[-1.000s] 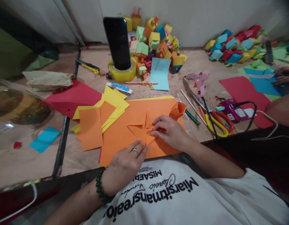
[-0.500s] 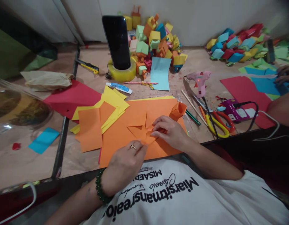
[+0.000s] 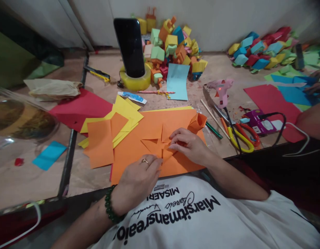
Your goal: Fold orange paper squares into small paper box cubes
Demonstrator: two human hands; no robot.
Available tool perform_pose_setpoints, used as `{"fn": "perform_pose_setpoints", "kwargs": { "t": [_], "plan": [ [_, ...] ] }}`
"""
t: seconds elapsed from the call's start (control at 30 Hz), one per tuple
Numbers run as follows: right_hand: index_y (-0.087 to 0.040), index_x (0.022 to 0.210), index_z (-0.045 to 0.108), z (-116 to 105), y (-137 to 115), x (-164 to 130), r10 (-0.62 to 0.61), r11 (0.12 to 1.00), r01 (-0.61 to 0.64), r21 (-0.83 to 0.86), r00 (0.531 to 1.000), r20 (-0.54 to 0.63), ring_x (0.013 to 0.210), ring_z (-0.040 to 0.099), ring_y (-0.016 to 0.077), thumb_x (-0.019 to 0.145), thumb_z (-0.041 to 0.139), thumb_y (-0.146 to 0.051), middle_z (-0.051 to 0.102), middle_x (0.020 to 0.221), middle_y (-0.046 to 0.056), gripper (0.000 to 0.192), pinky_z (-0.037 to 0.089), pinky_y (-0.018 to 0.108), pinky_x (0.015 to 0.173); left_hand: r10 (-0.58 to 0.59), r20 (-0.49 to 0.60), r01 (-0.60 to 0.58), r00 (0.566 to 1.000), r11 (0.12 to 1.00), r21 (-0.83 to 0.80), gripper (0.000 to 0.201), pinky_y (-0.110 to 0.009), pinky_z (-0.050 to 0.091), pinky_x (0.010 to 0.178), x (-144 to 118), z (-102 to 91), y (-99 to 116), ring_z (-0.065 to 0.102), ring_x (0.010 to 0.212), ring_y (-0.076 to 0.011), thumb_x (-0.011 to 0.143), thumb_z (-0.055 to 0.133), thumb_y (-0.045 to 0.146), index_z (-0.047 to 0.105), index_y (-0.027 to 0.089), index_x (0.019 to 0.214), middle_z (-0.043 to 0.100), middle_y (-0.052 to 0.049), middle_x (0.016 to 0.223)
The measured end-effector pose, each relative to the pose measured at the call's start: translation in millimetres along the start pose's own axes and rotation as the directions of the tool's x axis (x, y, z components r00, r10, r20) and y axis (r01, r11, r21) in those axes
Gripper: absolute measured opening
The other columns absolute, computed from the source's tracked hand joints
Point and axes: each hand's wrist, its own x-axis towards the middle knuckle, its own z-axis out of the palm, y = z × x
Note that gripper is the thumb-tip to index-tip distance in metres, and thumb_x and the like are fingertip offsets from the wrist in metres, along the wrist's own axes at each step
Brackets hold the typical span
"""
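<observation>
A piece of folded orange paper (image 3: 152, 131) with raised flaps lies on a larger orange sheet (image 3: 127, 157) in front of me. My right hand (image 3: 189, 146) is closed, pinching a flap at its right side between thumb and fingers. At the lower left of the same piece, my left hand (image 3: 140, 180) has its fingers bent together against the paper; its thumb is mostly hidden. Just beyond my right hand stands a small open orange paper box (image 3: 197, 122).
Left lie orange (image 3: 99, 143) and yellow paper pieces (image 3: 127, 110). Behind stand a phone (image 3: 130, 48) in a tape roll (image 3: 135, 81) and a pile of paper boxes (image 3: 170, 43). Right are a pink glue gun (image 3: 222, 90), scissors (image 3: 240, 140) and another person's arm (image 3: 313, 117).
My left hand has drawn slightly left, away from the folded paper's middle, showing more of its lower edge. My right hand stays at its flap, barely shifted.
</observation>
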Motion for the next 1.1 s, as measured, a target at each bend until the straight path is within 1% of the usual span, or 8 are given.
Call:
{"fn": "perform_pose_setpoints", "kwargs": {
  "t": [0.07, 0.2, 0.4, 0.67, 0.77, 0.9, 1.0, 1.1],
  "plan": [
    [-0.019, 0.075, 0.064, -0.5, -0.1, 0.2, 0.009, 1.0, -0.009, 0.006, 1.0, 0.0, 0.087, 0.062, 0.0159, 0.088, 0.062, -0.028, 0.062, 0.093, 0.005, 0.017, 0.05, 0.031, 0.076, 0.002, -0.001, -0.002, 1.0, 1.0, -0.012, 0.02, -0.026, 0.054, 0.059, -0.8, 0.2, 0.2, 0.063, 0.077, -0.0173, 0.09, 0.044, 0.013, 0.064, 0.014, 0.095, 0.067, -0.008, 0.09],
    [-0.019, 0.077, 0.065, 2.1, 0.7, 0.2, 0.018, 0.998, -0.019, -0.057, 1.0, -0.022, 0.087, 0.061, 0.017, 0.088, 0.063, -0.027, 0.062, 0.093, 0.006, 0.014, 0.049, 0.031, 0.075, 0.018, 0.036, -0.018, 0.999, 1.0, -0.01, 0.022, -0.026, 0.053, 0.058, -4.3, 1.0, -1.7, 0.063, 0.078, -0.0174, 0.088, 0.045, 0.009, 0.065, 0.015, 0.094, 0.066, -0.008, 0.094],
    [-0.019, 0.078, 0.065, 4.6, 0.4, 0.6, 0.0, 0.992, -0.003, -0.123, 1.0, -0.027, 0.085, 0.061, 0.0171, 0.087, 0.065, -0.027, 0.062, 0.092, 0.006, 0.013, 0.049, 0.03, 0.073, 0.025, 0.133, -0.016, 0.991, 0.997, -0.069, 0.025, -0.025, 0.052, 0.058, -4.3, 0.7, -4.6, 0.061, 0.081, -0.0173, 0.085, 0.044, 0.007, 0.066, 0.019, 0.091, 0.065, -0.006, 0.096],
    [-0.02, 0.079, 0.065, 4.9, 3.3, 0.1, -0.027, 0.992, 0.023, -0.124, 0.999, -0.031, 0.086, 0.061, 0.0169, 0.088, 0.064, -0.03, 0.062, 0.092, 0.006, 0.014, 0.05, 0.029, 0.071, -0.017, 0.038, 0.019, 0.999, 0.999, -0.047, 0.018, -0.029, 0.053, 0.061, -0.7, 2.5, -1.0, 0.06, 0.08, -0.0198, 0.09, 0.047, 0.016, 0.063, 0.013, 0.099, 0.064, -0.008, 0.089],
    [-0.019, 0.079, 0.065, 5.1, 3.7, -0.1, -0.046, 0.99, 0.041, -0.133, 0.998, -0.039, 0.085, 0.061, 0.0172, 0.089, 0.063, -0.03, 0.062, 0.092, 0.006, 0.014, 0.049, 0.029, 0.071, -0.012, 0.058, 0.015, 0.998, 0.998, -0.056, 0.019, -0.026, 0.05, 0.057, -0.9, 2.3, -1.1, 0.06, 0.078, -0.0182, 0.09, 0.047, 0.014, 0.065, 0.016, 0.094, 0.064, -0.007, 0.091],
    [-0.019, 0.08, 0.064, 5.7, 2.4, -0.7, -0.054, 0.985, 0.047, -0.165, 0.998, -0.039, 0.084, 0.06, 0.0172, 0.089, 0.063, -0.03, 0.061, 0.093, 0.006, 0.014, 0.049, 0.029, 0.069, -0.003, 0.09, 0.007, 0.996, 0.999, -0.046, 0.02, -0.025, 0.049, 0.054, -1.9, 1.5, -2.6, 0.059, 0.076, -0.0177, 0.089, 0.048, 0.012, 0.066, 0.017, 0.097, 0.065, -0.007, 0.092],
    [-0.019, 0.08, 0.063, 6.8, 1.6, -1.3, -0.05, 0.979, 0.04, -0.2, 0.998, -0.046, 0.084, 0.06, 0.0172, 0.089, 0.063, -0.028, 0.06, 0.094, 0.007, 0.013, 0.049, 0.029, 0.068, 0.037, 0.106, -0.034, 0.994, 0.999, -0.033, 0.021, -0.027, 0.052, 0.059, -0.8, 1.6, -4.0, 0.06, 0.084, -0.0196, 0.086, 0.049, 0.01, 0.065, 0.016, 0.098, 0.067, -0.009, 0.105],
    [-0.019, 0.08, 0.06, 8.1, 0.4, -1.4, -0.055, 0.972, 0.038, -0.232, 0.996, -0.066, 0.085, 0.059, 0.018, 0.088, 0.063, -0.026, 0.06, 0.094, 0.007, 0.01, 0.051, 0.03, 0.069, 0.104, 0.131, -0.101, 0.986, 0.995, -0.026, 0.016, -0.031, 0.055, 0.068, 3.2, 2.4, -3.9, 0.058, 0.091, -0.0213, 0.086, 0.049, 0.01, 0.064, 0.015, 0.09, 0.066, -0.01, 0.118]
  ]
}}
